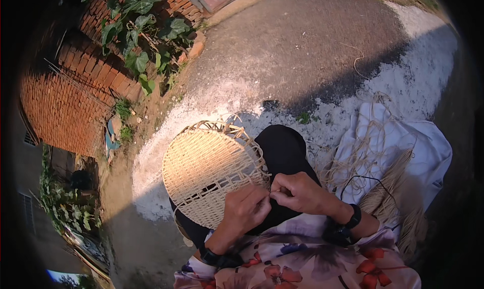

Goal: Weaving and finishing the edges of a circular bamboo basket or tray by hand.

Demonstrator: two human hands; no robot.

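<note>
A round woven basket (212, 168) is propped on the lap, tilted on edge, its lower right rim lying directly under both hands. The step in hand is judged to be the weaving of a strand into that rim. It is best done if the strand is kept taut between the two grips, fed close against the stake already standing there, and pressed down snug to the row beneath before the next stake is passed; the basket should be steadied against the knee so that the rim is not twisted out of round. Slack is to be avoided, since a loose turn would leave a gap at the edge.

The left hand (245, 208) is closed to a pinch, thumb and fingertips pressed together at the rim, the other fingers curled over the weave and touching it. The right hand (301, 192) is likewise closed, its fingertips brought together just beside those of the left, so that the two grips nearly meet. A thin strand appears to be pinched between them, though it is too fine to be made out for certain.

To the right of the right grip, well apart, a white cloth (423, 148) is spread on the ground with loose fibres (360, 153) and a bundle (398, 188) of straw-coloured stalks laid on it. A brick wall (75, 92) with a leafy vine (138, 32) stands far to the left of the left grip.
</note>
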